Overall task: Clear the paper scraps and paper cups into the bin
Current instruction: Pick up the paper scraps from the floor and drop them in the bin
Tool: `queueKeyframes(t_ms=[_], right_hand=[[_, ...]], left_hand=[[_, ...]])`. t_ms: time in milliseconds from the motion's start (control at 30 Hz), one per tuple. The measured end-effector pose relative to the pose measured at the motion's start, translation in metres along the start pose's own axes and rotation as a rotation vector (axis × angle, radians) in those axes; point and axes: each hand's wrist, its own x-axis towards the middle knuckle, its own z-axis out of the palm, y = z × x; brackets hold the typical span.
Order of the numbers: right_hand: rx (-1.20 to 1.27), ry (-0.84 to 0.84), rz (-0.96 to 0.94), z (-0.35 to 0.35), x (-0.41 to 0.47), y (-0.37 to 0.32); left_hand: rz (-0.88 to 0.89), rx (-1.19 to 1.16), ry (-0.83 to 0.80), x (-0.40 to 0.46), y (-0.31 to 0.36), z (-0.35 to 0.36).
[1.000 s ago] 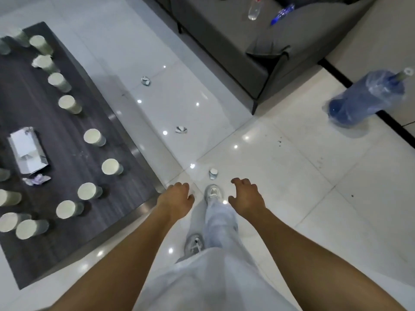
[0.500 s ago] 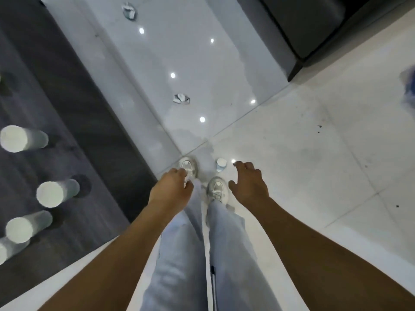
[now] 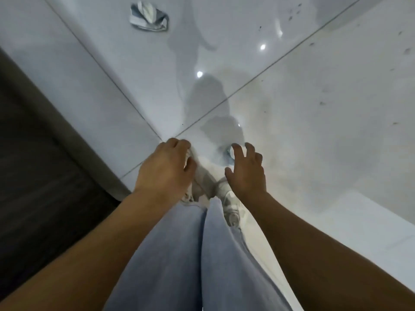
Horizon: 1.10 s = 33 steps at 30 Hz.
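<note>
A small crumpled paper scrap (image 3: 228, 152) lies on the glossy white floor just in front of my shoes, partly hidden behind my right hand's fingers. My right hand (image 3: 247, 171) hovers over it with fingers spread and holds nothing. My left hand (image 3: 165, 171) hangs beside it above my left shoe, fingers loosely curled, empty. A second, larger crumpled scrap (image 3: 149, 16) lies further ahead on the floor at the top left. No cups and no bin are in view.
The dark wooden table's corner (image 3: 45, 176) fills the left side, close to my left leg. My white shoes (image 3: 224, 196) and grey trousers stand at the centre. White floor tiles (image 3: 325, 108) spread to the right.
The view has dropped much closer to the floor. The cups on the table and the sofa have left the view. Both hands have come down toward the small scrap; my right fingers have spread.
</note>
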Motion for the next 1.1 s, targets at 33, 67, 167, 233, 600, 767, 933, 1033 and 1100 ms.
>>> queueKeyframes(t_ms=[33, 67, 167, 233, 600, 767, 933, 1033, 1100], right_hand=[[0.006, 0.001, 0.006, 0.015, 0.013, 0.002], [0.013, -0.001, 0.015, 0.029, 0.025, 0.003], [0.032, 0.043, 0.066, 0.060, 0.045, 0.006], [0.046, 0.126, 0.100, 0.073, 0.052, 0.007], [0.251, 0.114, -0.137, -0.006, -0.005, -0.033], [0.298, 0.088, -0.219, -0.099, -0.071, -0.083], [0.292, 0.041, -0.308, -0.192, -0.129, -0.141], [0.249, -0.021, -0.356, -0.239, -0.154, -0.179], [0.209, -0.046, -0.390, -0.260, -0.163, -0.201]], left_hand=[[0.005, 0.006, 0.000, 0.012, -0.007, 0.011], [0.010, 0.016, -0.003, 0.022, -0.014, 0.021], [0.007, 0.009, -0.034, 0.044, -0.030, 0.043], [0.003, 0.009, -0.057, 0.054, -0.039, 0.051], [-0.092, -0.157, -0.183, 0.020, -0.010, 0.007], [-0.200, -0.320, -0.162, -0.028, 0.021, -0.066], [-0.195, -0.478, -0.099, -0.071, 0.035, -0.159], [-0.146, -0.476, -0.093, -0.091, 0.039, -0.214], [-0.109, -0.470, -0.087, -0.098, 0.041, -0.243]])
